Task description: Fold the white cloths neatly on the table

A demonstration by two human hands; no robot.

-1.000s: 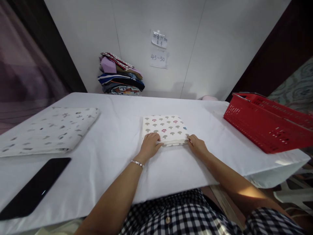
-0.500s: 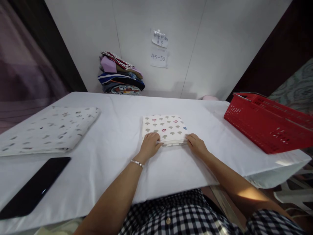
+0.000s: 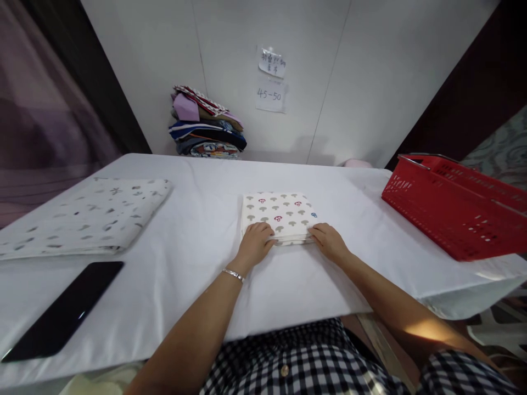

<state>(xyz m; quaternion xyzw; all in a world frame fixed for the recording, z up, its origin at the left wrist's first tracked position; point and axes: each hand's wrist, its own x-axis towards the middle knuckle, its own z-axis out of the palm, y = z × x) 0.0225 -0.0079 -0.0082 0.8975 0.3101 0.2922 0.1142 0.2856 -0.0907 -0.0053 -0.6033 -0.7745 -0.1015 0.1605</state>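
The near left corner of the folded mushroom-print cloth [image 3: 280, 214] is held by the closed fingers of the left hand [image 3: 253, 244], with the thumb at the edge. The near right corner is held likewise by the fingers of the right hand [image 3: 330, 242]; how firmly either is pinched cannot be told. Several layers are shown along the near edge, not quite flush.

For neat work, all the layers are best gathered at both corners, drawn outward with light, equal tension and pressed flat. If one side were pulled harder, the fold would likely be skewed. The fabric is judged soft enough to rumple, so the top is better smoothed than dragged, and the bracelet [image 3: 233, 275] should be held clear of loose folds.

The mushroom-print cloth is laid near the middle of the white-covered bench [image 3: 206, 219], back from the near edge, which can be used as a guide for squaring. Along the bench's left edge a larger folded cloth [image 3: 99, 214] is laid, with a black slab, perhaps a phone [image 3: 66, 312], toward the near left corner. At the right edge a red basket [image 3: 448, 211] is placed, well apart from both hands.
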